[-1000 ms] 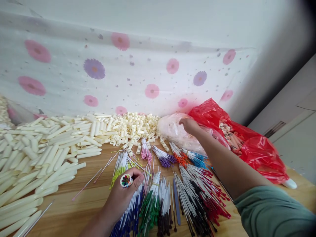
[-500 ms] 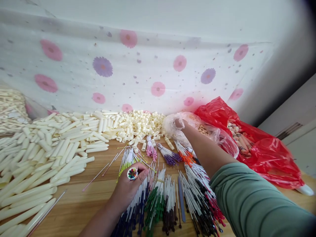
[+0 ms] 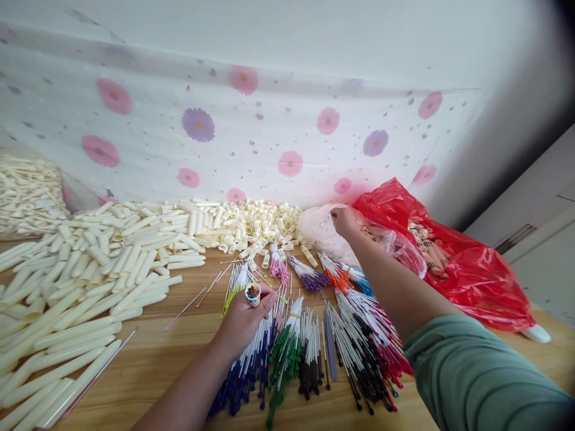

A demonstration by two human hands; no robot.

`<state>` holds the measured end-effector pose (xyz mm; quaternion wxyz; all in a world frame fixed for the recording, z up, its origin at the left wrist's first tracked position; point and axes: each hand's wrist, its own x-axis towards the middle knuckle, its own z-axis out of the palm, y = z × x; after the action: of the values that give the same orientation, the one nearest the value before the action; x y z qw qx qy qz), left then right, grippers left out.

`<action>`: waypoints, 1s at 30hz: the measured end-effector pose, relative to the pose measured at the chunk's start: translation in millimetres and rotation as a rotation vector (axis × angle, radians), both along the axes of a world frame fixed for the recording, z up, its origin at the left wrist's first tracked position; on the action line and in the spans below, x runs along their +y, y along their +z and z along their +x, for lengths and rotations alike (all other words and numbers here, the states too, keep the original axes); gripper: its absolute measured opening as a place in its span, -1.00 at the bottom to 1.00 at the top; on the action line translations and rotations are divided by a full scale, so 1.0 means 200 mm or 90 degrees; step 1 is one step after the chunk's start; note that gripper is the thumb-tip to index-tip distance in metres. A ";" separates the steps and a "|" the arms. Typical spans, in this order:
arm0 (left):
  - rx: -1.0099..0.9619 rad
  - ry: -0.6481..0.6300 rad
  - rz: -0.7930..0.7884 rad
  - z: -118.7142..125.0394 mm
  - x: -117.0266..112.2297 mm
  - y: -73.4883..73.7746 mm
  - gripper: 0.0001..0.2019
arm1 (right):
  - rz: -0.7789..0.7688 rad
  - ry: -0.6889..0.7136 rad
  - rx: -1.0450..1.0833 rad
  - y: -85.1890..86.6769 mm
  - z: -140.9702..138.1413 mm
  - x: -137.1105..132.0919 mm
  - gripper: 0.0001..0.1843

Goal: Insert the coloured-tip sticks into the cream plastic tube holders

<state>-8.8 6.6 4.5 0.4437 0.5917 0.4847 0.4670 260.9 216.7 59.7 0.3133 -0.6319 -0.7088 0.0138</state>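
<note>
My left hand (image 3: 246, 317) is closed around a short white pen tube (image 3: 252, 303), held upright. Colored ends, red, yellow and green among them, show in the tube's round opening. My right hand (image 3: 345, 221) reaches over a clear plastic bag (image 3: 317, 224) at the back, its fingers bent together. Whatever lies between those fingers is too small or hidden to make out. Below and around my left hand lie bundles of thin white ink refills with colored ends: dark blue (image 3: 251, 371), green (image 3: 287, 347), brown (image 3: 311, 353), black (image 3: 359, 353) and yellow-green (image 3: 234, 284).
Cream pen barrels (image 3: 90, 263) are heaped at left, with slotted cream pieces (image 3: 265, 224) behind. Pink (image 3: 278, 263), purple (image 3: 309, 275) and orange refills (image 3: 335, 272) lie midway. A red plastic bag (image 3: 485, 293) holds peach-colored parts at right. A grey-blue flat strip (image 3: 330, 347) lies between bundles.
My right hand has come up out of the clear bag's opening, its bent fingers now showing above it. My left hand still holds the pen tube, now tilted slightly. The view has shifted a little.
</note>
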 end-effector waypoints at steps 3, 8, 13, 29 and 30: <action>-0.077 -0.018 -0.024 0.03 -0.02 0.02 -0.76 | 0.010 -0.003 0.124 0.04 0.01 -0.20 -0.73; -0.156 -0.045 -0.013 0.09 -0.06 0.02 -0.80 | -0.103 0.246 0.456 -0.06 -0.27 -0.73 -0.67; -0.181 -0.040 -0.014 0.15 -0.10 0.00 -0.81 | -0.215 0.366 0.861 -0.16 -0.59 -1.04 -0.74; -0.087 0.090 0.012 0.17 -0.08 -0.01 -0.75 | -0.258 0.413 1.131 -0.17 -0.69 -1.08 -0.79; -0.084 0.088 0.015 0.17 -0.08 0.00 -0.77 | -0.255 0.410 1.135 -0.18 -0.68 -1.07 -0.79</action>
<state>24.9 -10.0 3.6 0.4342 0.5304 0.4885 0.5399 124.7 1.8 24.6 0.6037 -0.2065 -0.3345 0.6936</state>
